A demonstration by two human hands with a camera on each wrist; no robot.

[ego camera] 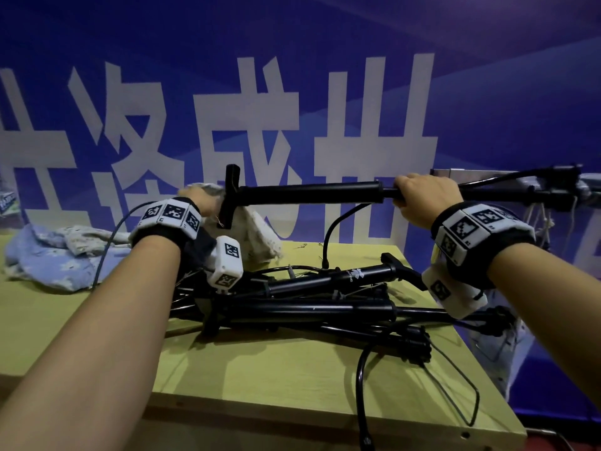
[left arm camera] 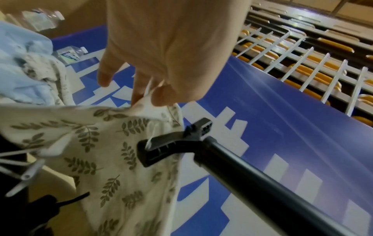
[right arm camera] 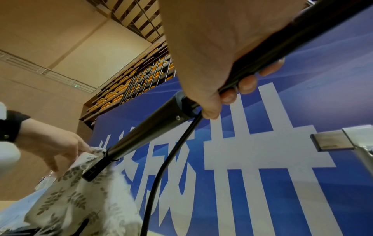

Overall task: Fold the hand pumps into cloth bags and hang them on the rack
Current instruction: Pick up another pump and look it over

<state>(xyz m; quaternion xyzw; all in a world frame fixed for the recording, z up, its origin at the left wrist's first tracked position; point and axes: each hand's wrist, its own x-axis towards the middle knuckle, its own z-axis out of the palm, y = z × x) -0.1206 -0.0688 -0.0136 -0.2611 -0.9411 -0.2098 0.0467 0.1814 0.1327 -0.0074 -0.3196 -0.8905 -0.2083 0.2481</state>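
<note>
- Step: bagging. Right hand grips hand pump at 12 o'clock, above tabletop.
- Left hand pinches cloth bag rim at 9 o'clock.
- Next: likely steer pump's T-end into the mouth.

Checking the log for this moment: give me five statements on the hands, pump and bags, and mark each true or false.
1. The right hand grips the raised pump. True.
2. The left hand grips a pump on the table. False: it pinches the leaf-print bag.
3. More pumps lie piled on the table. True.
4. The raised pump is wholly inside the bag. False: only its T-handle meets the cloth.
5. A light blue cloth lies on the table's left. True.
</note>
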